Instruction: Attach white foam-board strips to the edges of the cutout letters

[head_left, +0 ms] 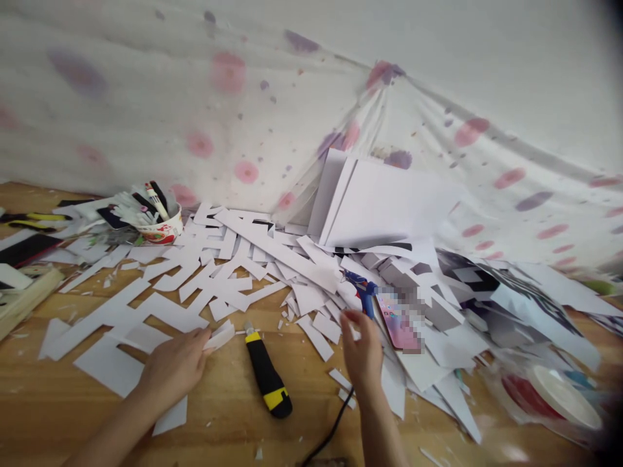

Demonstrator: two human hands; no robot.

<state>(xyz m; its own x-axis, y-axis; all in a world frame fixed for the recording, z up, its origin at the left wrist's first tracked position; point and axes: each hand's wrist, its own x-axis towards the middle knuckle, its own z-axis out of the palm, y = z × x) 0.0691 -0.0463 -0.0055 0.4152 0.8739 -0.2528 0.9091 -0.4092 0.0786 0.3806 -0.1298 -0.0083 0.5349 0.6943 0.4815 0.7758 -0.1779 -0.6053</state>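
My left hand (182, 355) pinches a small folded-looking strip of white board (220, 335) between thumb and fingers, just above the wooden table. My right hand (363, 347) has its fingers curled at the lower end of a blue glue gun (363, 289). Whether those fingers grip its handle is hidden. A black cord (335, 425) runs below that hand. Between my hands lies a black and yellow cutter tool (267, 371) with a short metal tip. Cut white board pieces (207, 285) are heaped around and behind it.
A phone (396, 321) lies right of the glue gun. Large white boards (384, 204) lean on the plastic-covered wall. A paper tub (163, 230) of pens and glue sticks stands back left. A tape roll (552, 395) sits front right, and a wooden piece (29, 301) lies far left.
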